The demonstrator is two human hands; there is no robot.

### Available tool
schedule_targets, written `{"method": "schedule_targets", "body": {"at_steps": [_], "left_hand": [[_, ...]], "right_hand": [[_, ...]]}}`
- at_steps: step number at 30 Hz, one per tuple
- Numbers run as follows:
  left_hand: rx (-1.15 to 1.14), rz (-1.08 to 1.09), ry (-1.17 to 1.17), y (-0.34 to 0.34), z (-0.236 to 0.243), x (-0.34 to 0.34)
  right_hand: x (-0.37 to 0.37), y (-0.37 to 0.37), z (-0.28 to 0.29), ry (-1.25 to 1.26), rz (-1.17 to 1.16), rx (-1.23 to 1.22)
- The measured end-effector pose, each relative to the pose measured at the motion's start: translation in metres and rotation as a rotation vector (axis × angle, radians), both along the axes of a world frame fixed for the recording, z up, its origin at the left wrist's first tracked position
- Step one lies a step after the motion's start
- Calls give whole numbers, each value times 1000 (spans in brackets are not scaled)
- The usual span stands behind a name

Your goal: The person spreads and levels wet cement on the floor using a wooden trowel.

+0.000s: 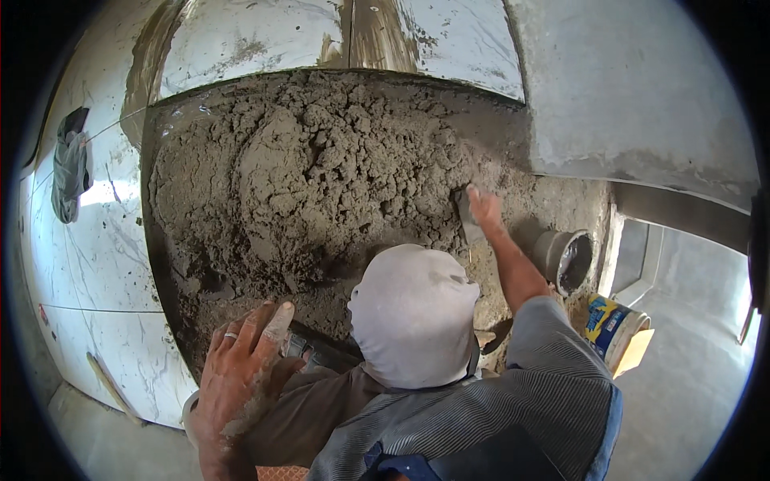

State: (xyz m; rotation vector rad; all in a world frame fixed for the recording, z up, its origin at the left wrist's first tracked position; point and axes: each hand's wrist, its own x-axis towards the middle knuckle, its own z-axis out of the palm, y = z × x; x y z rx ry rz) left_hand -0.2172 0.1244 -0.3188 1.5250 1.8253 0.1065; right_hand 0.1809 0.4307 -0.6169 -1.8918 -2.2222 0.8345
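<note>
My left hand [245,369], ringed and smeared with grey mortar, is raised at the lower left with its fingers stretched apart and nothing visible in them. It overlaps a co-worker's brown sleeve [317,417]; whether it touches is unclear. My right hand is out of view. In front of me a co-worker in a pale cap [413,313] bends over a thick bed of wet mortar [305,176]. That person's right hand [485,204] holds a trowel [467,220] against the mortar's right side.
Marble-look tiles [96,264] border the bed left and top, a dark cloth [68,168] and a stick [112,385] on the left ones. At right are a round container [553,256], a labelled bucket [609,325] and a grey ledge [618,96] above a window-like frame [634,256].
</note>
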Motion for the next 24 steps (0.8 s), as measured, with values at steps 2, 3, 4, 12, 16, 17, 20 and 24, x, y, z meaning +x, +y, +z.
{"method": "schedule_targets", "body": {"at_steps": [2,3,4,12,16,17,20,24], "left_hand": [[-15,7,5,2,-4,-1],[-31,16,13,3,-6,-1],[-33,10,7,5,-8,-1],[-32,-34,-38,6,-7,-2],[-35,21,-1,0,-6,-4],[-51,22,13,-3,-5,-6],[-9,-37,-4,3,-8,-3],[-25,-87,-10,5,-5,2]], "right_hand": [[-7,-32,10,-54,108,218],[-7,-38,20,-55,104,211],[-9,-43,39,-167,79,176],[129,-83,42,-220,139,281],[130,-117,24,-305,268,262],[78,-125,32,-197,113,35],[51,-115,24,-42,39,-87],[-28,-80,26,-72,-64,-169]]}}
